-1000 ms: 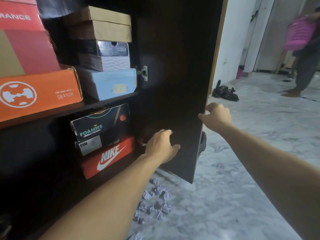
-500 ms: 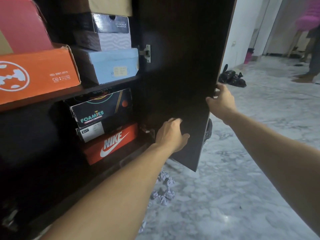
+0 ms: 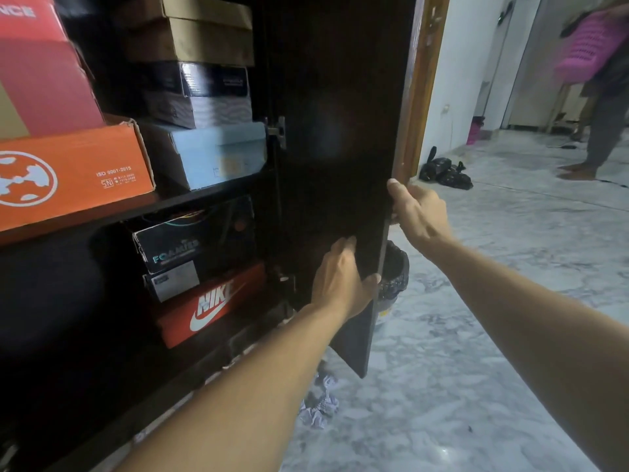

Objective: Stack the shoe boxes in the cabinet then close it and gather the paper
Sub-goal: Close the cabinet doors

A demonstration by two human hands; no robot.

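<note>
Cabinet (image 3: 85,335): a tall dark cabinet is seen filling the left half of the view, with its interior open.
Floor (image 3: 476,386): grey marbled tile is spread across the right and lower part of the view.
Cabinet door (image 3: 333,131): a dark panel is swung outward on a metal hinge (image 3: 277,131), its free edge turned toward the viewer.
Upper shelf: an orange box (image 3: 75,175) is set on the left under a red box (image 3: 41,73); beside them a pale blue box (image 3: 218,155) is topped by a black-and-grey box (image 3: 204,93) and a brown box (image 3: 194,32).
Lower shelf: a black Foamies box (image 3: 190,238) is stacked on a white-labelled box (image 3: 173,281), which is stacked on a red Nike box (image 3: 211,306).
Second person (image 3: 602,97): a standing figure with a pink basket (image 3: 585,46) is seen far right, well apart from the cabinet.
Left hand (image 3: 340,284): it is laid against the door's inner face low down, fingers straight and the thumb hooked at the door edge; the grip is spread.
Right hand (image 3: 418,209): the door's free edge is clasped higher up, thumb on the inner face and fingers curled behind; the grip is pinching the door.
Black bags (image 3: 446,172): dark bundles are left on the floor by the doorway.
Paper (image 3: 320,403): crumpled pale scraps are scattered on the floor below the door's lower corner.
</note>
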